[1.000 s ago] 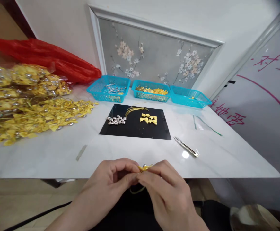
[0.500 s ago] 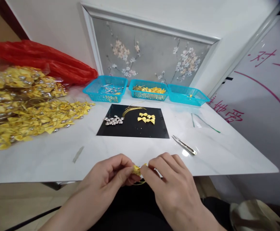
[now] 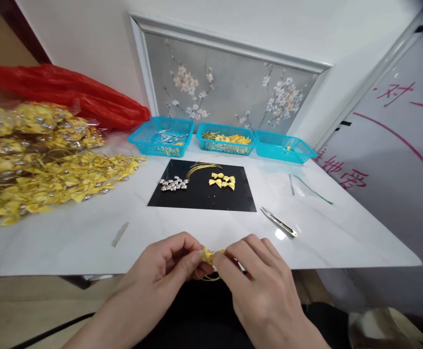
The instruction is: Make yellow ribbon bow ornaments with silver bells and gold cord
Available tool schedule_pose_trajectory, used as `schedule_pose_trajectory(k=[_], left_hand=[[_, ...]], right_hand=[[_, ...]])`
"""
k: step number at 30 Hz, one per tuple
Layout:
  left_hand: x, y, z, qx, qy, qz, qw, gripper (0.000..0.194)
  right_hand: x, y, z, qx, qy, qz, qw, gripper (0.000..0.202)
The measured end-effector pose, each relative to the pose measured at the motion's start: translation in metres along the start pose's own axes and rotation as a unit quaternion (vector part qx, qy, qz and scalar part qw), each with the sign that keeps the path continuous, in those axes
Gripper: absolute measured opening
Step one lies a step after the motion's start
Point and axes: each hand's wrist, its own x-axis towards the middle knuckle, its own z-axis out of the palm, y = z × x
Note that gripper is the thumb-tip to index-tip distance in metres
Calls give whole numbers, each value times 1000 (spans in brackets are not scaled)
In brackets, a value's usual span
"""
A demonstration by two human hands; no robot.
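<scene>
My left hand (image 3: 177,266) pinches a yellow ribbon bow piece (image 3: 207,255) between thumb and fingers at the table's front edge. Close against it, my right hand (image 3: 257,278) is closed on the piece's other end, with a bit of yellow showing at its fingertips. A thin yellow cord (image 3: 211,278) loops below the fingers. Beyond the hands lies a black mat (image 3: 197,198). On it are a cluster of silver heart-shaped beads (image 3: 174,183), a bundle of gold cords (image 3: 200,166) and several yellow bows (image 3: 222,180).
Thread snips (image 3: 279,222) lie to the right. Three blue baskets (image 3: 162,149) line the wall, holding small parts and yellow bows. A heap of yellow bow strings (image 3: 69,182) and a red bag (image 3: 76,97) fill the left. A grey strip (image 3: 120,234) lies front left.
Both hands stay together at the table edge, with only slight finger movement on the yellow piece. The cord loop shows a little more below. The view has shifted slightly.
</scene>
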Motion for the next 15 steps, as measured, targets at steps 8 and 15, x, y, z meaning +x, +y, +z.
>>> schedule_pose_trajectory(k=[8, 15], left_hand=[[5, -2, 5, 17, -1, 13, 1000, 28], [7, -6, 9, 23, 35, 13, 999, 18]], right_hand=[[-2, 2, 5, 96, -32, 32, 994, 24], [-3, -3, 9, 240, -60, 116, 962, 34]])
